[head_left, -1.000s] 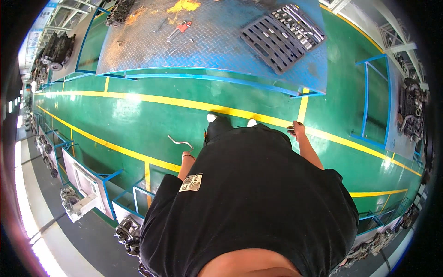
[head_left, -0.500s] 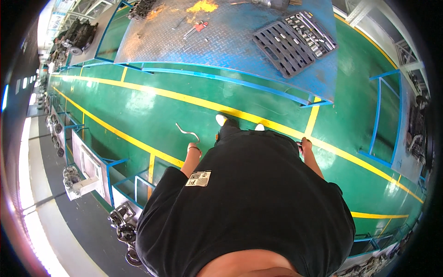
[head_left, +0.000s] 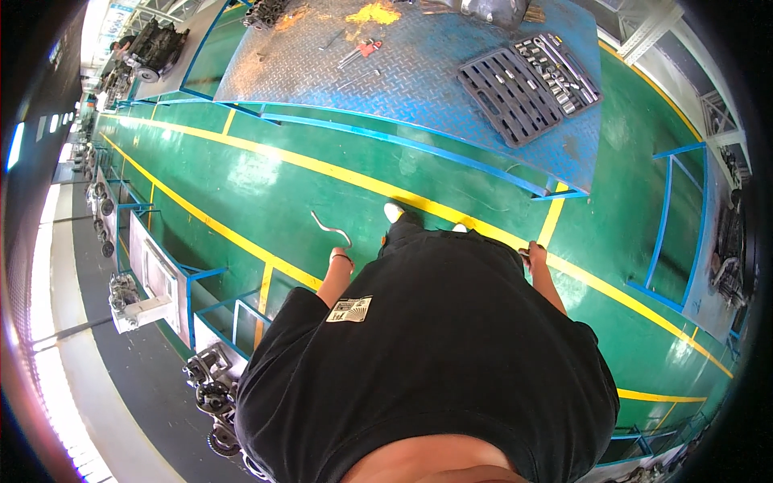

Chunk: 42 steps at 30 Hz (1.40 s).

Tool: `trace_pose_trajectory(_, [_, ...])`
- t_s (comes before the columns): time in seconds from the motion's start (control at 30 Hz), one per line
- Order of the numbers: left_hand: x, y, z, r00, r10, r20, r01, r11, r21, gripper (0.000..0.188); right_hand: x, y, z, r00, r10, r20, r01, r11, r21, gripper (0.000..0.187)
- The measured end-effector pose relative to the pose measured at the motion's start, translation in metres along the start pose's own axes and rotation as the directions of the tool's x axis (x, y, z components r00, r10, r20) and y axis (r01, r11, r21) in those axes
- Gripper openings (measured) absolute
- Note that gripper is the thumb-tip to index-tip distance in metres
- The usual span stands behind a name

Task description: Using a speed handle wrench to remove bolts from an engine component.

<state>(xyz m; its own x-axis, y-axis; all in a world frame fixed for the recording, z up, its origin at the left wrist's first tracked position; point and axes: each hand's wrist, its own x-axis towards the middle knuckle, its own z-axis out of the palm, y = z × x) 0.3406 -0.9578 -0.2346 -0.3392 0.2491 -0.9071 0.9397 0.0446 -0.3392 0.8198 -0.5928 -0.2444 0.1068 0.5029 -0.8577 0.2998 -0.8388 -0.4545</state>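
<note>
Down at my left side, my left hand (head_left: pixel 341 261) is closed round one end of a bent silver metal rod (head_left: pixel 329 228). The rod curves away in an S shape above the green floor. On my right side, my right hand (head_left: pixel 535 255) hangs with its fingers curled. Something small and dark shows at those fingers, too small to name. Ahead of me is a worn blue metal table (head_left: pixel 322 98), nearest to neither hand. An opened dark socket-set case (head_left: pixel 506 95) lies on its right part, with several silver sockets in it.
Red-handled pliers (head_left: pixel 369 48) and a thin metal tool (head_left: pixel 359 79) lie on the table, near yellow powder (head_left: pixel 374 13). A blue frame stand (head_left: pixel 665 217) is at the right. An engine (head_left: pixel 153 50) stands far left; metal parts (head_left: pixel 213 394) sit behind at lower left.
The table and floor lines have shifted slightly down and right in the picture as my view moves. Both hands stay low at my sides, the rod still in the left.
</note>
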Motion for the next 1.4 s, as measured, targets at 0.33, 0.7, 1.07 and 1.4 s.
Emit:
trace_pose_trajectory(0.33, [0.042, 0.010, 0.076, 0.966, 0.137, 0.220, -0.084, 0.969, -0.233, 0.031, 0.031, 0.031, 0.011, 0.998, -0.062, 0.004, 0.059, 0.975, 0.214, 0.021])
trace_pose_trajectory(0.7, [-0.010, -0.004, 0.004, 0.974, 0.067, 0.217, -0.026, 0.982, -0.186, 0.031, 0.014, -0.015, 0.035, 0.994, -0.042, 0.103, 0.030, 0.994, 0.108, 0.029])
trace_pose_trajectory(1.07, [0.016, 0.008, 0.009, 0.995, 0.008, 0.104, 0.014, 0.979, -0.202, 0.032, 0.026, -0.006, 0.024, 0.997, -0.061, 0.050, 0.052, 0.984, 0.168, 0.029])
trace_pose_trajectory(1.4, [0.006, 0.012, 0.000, 0.995, 0.064, 0.072, -0.061, 0.997, -0.039, 0.026, -0.001, -0.016, 0.016, 0.999, 0.036, 0.011, -0.037, 0.994, 0.098, 0.035])
